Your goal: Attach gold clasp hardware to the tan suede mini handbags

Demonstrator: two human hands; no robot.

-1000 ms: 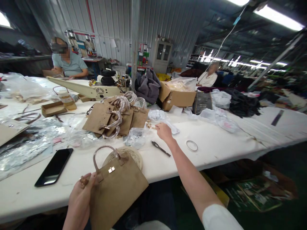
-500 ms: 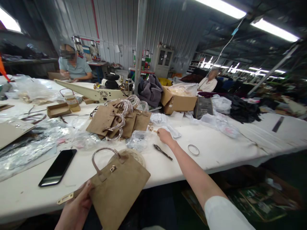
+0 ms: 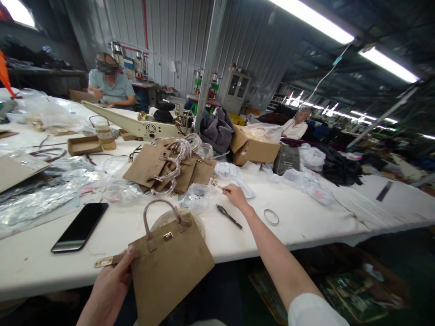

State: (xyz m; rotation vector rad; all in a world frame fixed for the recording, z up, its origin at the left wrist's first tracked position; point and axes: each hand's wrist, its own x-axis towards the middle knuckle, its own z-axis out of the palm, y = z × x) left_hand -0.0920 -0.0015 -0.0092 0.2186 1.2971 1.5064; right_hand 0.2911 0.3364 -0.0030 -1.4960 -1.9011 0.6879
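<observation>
My left hand [image 3: 117,280] is closed on the left edge of an olive-brown handbag panel [image 3: 173,271]. The panel has one arched handle [image 3: 154,210] and a small metal turn-lock [image 3: 167,236]. Beside my thumb a brown strap with a gold-coloured slotted plate [image 3: 103,262] sticks out to the left. Across the table my right hand [image 3: 235,197] is closed in a pinch on a small gold-coloured piece [image 3: 220,188]. Small gold-coloured hardware [image 3: 214,181] lies just beyond those fingertips. Similar brown panels [image 3: 144,167] with plastic-wrapped handles are piled to the left of it.
A dark hand tool [image 3: 229,216] and a ring of tape [image 3: 271,217] lie near my right forearm. A phone [image 3: 80,226] rests at left. Behind are a cardboard box [image 3: 256,151], a cream machine [image 3: 149,130] and a jar [image 3: 107,139]. Two people sit farther off.
The handbag panel in my left hand has tilted, and its strap plate has risen slightly. My right hand stays at the hardware. The whole view has shifted a little.
</observation>
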